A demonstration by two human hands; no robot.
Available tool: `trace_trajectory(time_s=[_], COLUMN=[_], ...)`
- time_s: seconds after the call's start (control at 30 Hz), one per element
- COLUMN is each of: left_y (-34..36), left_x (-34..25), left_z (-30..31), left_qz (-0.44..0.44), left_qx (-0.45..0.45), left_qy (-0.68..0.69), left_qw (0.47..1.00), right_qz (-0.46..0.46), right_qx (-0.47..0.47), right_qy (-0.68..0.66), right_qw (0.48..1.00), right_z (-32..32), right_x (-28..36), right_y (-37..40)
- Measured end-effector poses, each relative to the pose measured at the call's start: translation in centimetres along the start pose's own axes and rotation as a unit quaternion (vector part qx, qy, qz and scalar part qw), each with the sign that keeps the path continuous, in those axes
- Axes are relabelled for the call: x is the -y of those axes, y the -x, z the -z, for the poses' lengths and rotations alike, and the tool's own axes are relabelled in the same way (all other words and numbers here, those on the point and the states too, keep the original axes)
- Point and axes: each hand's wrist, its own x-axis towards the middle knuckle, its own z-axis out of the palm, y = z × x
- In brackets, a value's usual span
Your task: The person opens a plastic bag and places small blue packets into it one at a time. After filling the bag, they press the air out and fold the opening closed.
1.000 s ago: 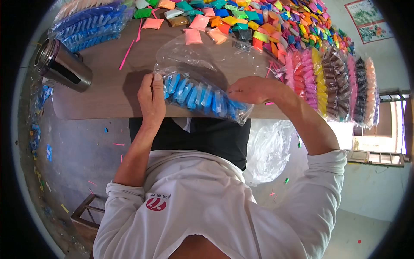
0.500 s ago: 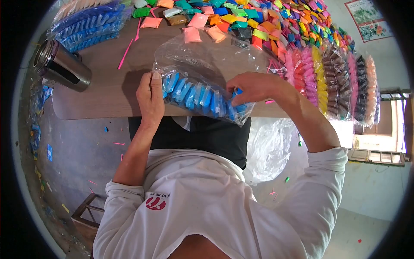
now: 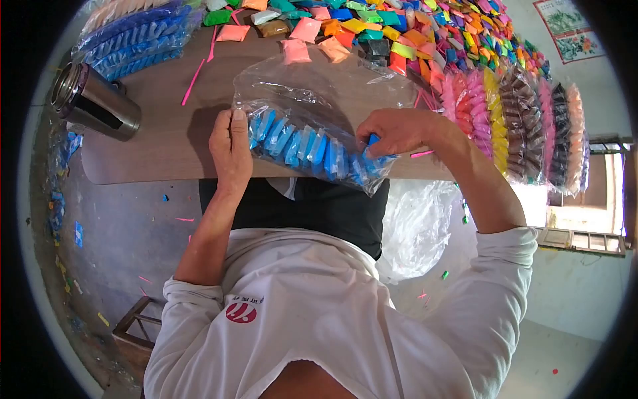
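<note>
A clear plastic bag (image 3: pixel 292 93) lies across the front of the table, with a row of small blue packets (image 3: pixel 318 149) standing side by side in it. My left hand (image 3: pixel 230 141) is closed on the bag's left edge, thumb on top. At the right end of the row, my right hand (image 3: pixel 393 133) pinches a blue packet (image 3: pixel 373 140) between thumb and fingers. The bag's upper part spreads loosely over the tabletop behind the row, and its lower right corner hangs past the table's front edge.
A steel flask (image 3: pixel 100 103) stands on the left of the brown table (image 3: pixel 153 120). Bagged rows of blue packets (image 3: pixel 136 43) lie behind it. A heap of colourful packets (image 3: pixel 425 33) covers the back; more bagged rows (image 3: pixel 522 126) line the right. Clear plastic (image 3: pixel 415 229) hangs below the table.
My right hand has shifted slightly right and closed more tightly around the blue packet at the row's end. My left hand stays on the bag's edge.
</note>
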Motion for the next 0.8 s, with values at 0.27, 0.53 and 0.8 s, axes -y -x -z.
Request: trace_trajectory(time_s=[0.27, 0.53, 0.8], left_y=[-0.1, -0.1, -0.2], left_x=[-0.2, 0.2, 0.3], left_z=[0.1, 0.0, 0.0], left_qz=[-0.005, 0.000, 0.003], left_qx=[0.003, -0.007, -0.013], left_qy=[-0.004, 0.008, 0.024], left_qw=[1.000, 1.000, 1.000], right_qz=[-0.018, 0.007, -0.076], right_qx=[-0.025, 0.021, -0.111], right_qy=[0.009, -0.088, -0.013], right_qw=[0.999, 0.996, 0.991], right_z=[-0.6, 0.3, 0.5], right_x=[0.1, -1.0, -0.3], right_y=[-0.6, 0.3, -0.4])
